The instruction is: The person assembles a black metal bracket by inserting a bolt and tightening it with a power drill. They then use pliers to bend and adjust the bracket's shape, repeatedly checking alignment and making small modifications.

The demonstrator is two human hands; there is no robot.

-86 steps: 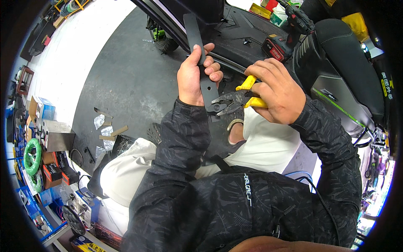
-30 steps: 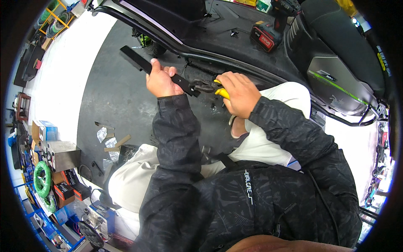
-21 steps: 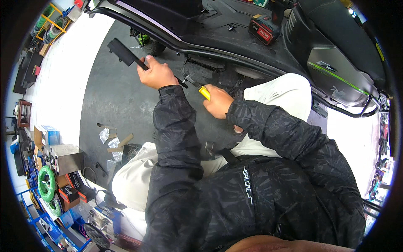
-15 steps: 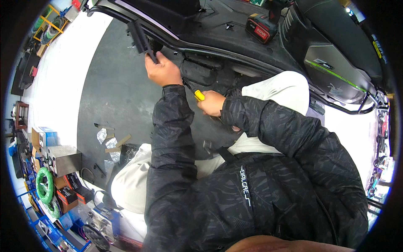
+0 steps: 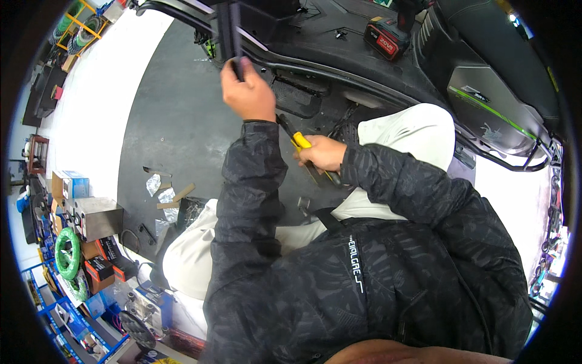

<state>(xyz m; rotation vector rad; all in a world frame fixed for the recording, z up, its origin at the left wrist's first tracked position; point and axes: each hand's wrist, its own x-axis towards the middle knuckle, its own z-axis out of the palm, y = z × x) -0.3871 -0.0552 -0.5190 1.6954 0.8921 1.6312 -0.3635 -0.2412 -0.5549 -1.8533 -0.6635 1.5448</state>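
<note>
My left hand (image 5: 250, 96) is closed round the lower end of a long black bar-like part (image 5: 227, 36), blurred by motion and held up in front of the vehicle's frame. Its far end overlaps the dark bodywork, so I cannot tell whether they touch. My right hand (image 5: 326, 153) grips yellow-handled pliers (image 5: 301, 140) above the dark mat (image 5: 182, 115), close to my raised knee. The pliers' dark head points up and left, toward my left wrist; their handle ends show below my fingers.
Across the top stands a black vehicle with a tubular side rail (image 5: 339, 77). A cordless tool with a red-and-black battery (image 5: 387, 40) rests on its footboard. Scraps of foil (image 5: 165, 195) and brown strips (image 5: 183, 192) lie on the mat. Boxes (image 5: 100, 267) crowd the left.
My left hand has swung the black part from a leftward slant to nearly upright. More of the pliers' handles shows below my right hand. The whole view has shifted slightly.
</note>
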